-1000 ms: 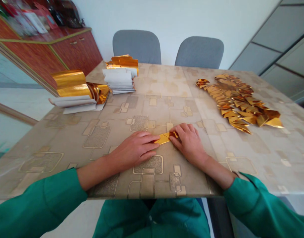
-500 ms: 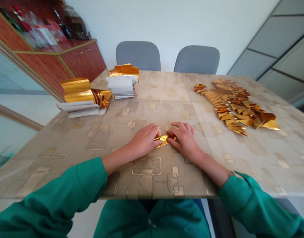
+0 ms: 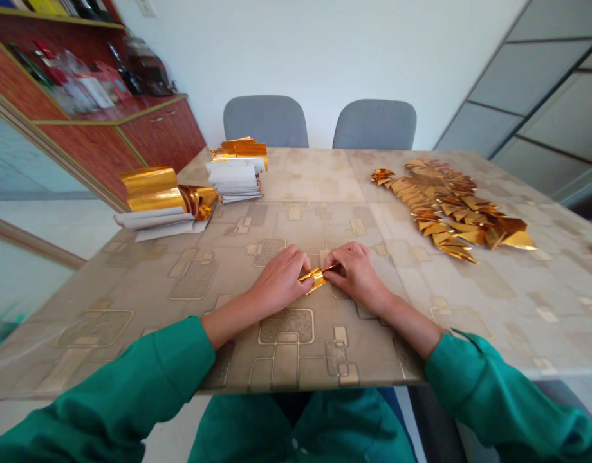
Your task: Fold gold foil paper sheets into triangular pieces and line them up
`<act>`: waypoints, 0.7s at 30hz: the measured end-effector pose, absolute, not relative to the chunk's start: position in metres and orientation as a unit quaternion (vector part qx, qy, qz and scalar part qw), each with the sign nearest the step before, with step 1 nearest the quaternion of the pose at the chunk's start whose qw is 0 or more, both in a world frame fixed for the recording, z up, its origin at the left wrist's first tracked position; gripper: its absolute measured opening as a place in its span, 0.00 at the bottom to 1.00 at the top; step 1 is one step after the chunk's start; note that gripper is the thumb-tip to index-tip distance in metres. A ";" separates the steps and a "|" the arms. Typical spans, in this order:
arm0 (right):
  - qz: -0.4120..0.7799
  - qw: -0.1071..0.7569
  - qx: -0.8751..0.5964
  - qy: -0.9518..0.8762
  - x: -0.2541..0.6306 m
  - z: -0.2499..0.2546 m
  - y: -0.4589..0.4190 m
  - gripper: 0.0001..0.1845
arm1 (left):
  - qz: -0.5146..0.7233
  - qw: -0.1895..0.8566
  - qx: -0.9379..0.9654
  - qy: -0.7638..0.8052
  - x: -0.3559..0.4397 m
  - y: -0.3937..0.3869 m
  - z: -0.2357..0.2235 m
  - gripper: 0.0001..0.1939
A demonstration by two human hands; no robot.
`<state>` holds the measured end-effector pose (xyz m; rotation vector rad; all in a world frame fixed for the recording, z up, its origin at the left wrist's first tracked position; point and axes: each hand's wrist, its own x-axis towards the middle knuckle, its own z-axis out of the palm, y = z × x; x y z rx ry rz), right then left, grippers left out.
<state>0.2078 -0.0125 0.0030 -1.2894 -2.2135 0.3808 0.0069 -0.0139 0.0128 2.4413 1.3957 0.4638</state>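
Note:
A small folded piece of gold foil paper (image 3: 317, 279) is held between my two hands, low over the patterned tabletop (image 3: 286, 360). My left hand (image 3: 285, 276) pinches its left end between thumb and fingers. On the other end, my right hand (image 3: 352, 270) grips with thumb and fingertips closed. The fingers cover both ends of the paper, so only its shiny middle shows. Whether the paper touches the table I cannot tell.
Many folded gold paper pieces (image 3: 450, 206) lie in overlapping rows on the right. On the left are a gold-and-white sheet stack (image 3: 156, 215) and another paper stack (image 3: 235, 180). Two grey chairs (image 3: 266, 122) stand behind the table. A wooden cabinet (image 3: 156, 132) is at back left.
The right hand's fingers have drawn in closer together, and the gold paper's right end looks narrower and more tilted. The whole view has shifted slightly, with the far objects lower in it.

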 end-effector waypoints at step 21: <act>0.132 0.312 -0.441 -0.831 0.213 0.012 -0.020 0.06 | 0.231 0.214 0.834 0.453 -0.010 -0.003 0.018 0.15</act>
